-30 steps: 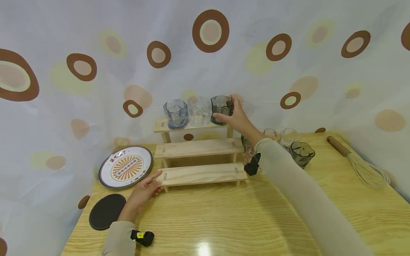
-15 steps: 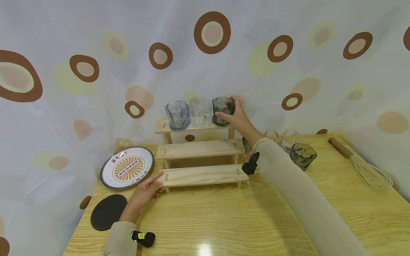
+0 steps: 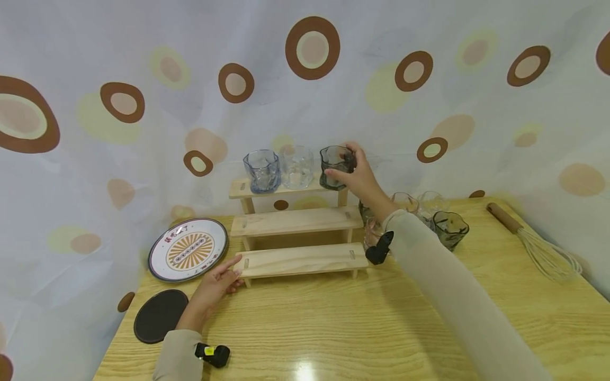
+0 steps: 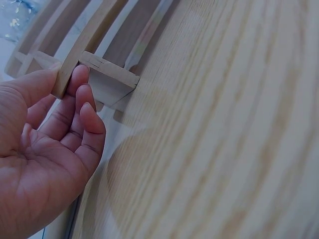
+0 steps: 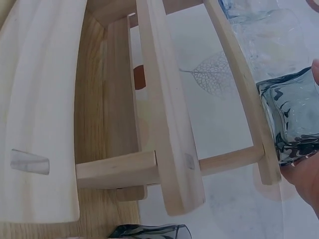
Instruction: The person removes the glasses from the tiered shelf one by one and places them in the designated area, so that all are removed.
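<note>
A three-step wooden rack (image 3: 305,259) stands on the table. My left hand (image 3: 213,288) pinches the left end of its lowest step, thumb on top and fingers curled beneath, as the left wrist view shows. Up at the right end of the top step, my right hand (image 3: 360,177) grips a dark grey wavy glass (image 3: 333,174) from its right side, thumb across the front. In the right wrist view the grey glass (image 5: 294,112) is upright at the edge of the top step. A clear glass (image 3: 297,168) and a blue glass (image 3: 263,172) stand to its left on that step.
Right of the rack, partly hidden by my right forearm, several glasses stand, among them a smoky one (image 3: 449,230). A whisk (image 3: 534,241) lies farther right. On the left are a patterned plate (image 3: 188,248) and a black round mat (image 3: 161,316). A dotted cloth (image 3: 267,47) hangs behind.
My right hand has shifted the grey glass slightly to the right, so a gap now shows between it and the clear glass. The left hand has stayed at the rack's lowest step.
</note>
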The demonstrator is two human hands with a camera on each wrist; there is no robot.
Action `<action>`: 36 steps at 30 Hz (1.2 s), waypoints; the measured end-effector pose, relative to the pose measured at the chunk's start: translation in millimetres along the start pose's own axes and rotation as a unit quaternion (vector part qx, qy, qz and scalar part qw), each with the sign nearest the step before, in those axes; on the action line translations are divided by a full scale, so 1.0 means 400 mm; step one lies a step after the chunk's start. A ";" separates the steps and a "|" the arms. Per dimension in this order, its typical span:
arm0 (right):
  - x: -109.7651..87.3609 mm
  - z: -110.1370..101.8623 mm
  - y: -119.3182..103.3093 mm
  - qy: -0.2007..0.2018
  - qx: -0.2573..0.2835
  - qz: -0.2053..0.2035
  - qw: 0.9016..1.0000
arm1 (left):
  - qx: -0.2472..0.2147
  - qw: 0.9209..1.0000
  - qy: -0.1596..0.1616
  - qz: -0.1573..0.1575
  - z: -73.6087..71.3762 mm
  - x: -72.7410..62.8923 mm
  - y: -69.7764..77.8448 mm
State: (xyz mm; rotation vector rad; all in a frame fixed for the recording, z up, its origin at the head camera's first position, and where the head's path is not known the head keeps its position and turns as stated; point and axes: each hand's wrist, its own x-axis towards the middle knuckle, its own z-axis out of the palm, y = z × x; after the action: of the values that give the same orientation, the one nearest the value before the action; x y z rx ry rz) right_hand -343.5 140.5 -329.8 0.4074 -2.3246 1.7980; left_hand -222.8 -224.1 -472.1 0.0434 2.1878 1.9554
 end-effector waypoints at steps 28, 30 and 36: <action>-0.260 -0.176 0.033 0.021 -0.013 -0.006 1.000 | 0.008 1.000 -0.004 -0.016 0.001 -0.008 0.007; -0.284 -0.178 0.037 0.018 -0.001 0.006 1.000 | 0.007 1.000 -0.005 -0.017 0.001 -0.007 0.007; -0.350 -0.175 0.054 0.019 0.012 0.027 0.999 | 0.008 1.000 -0.008 -0.019 0.001 -0.004 0.006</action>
State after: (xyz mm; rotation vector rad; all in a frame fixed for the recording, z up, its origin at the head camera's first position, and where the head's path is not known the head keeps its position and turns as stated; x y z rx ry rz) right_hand -219.9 228.2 -373.8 0.3153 -2.3109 1.8439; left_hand -221.4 -223.7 -469.6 0.0196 2.1784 1.9121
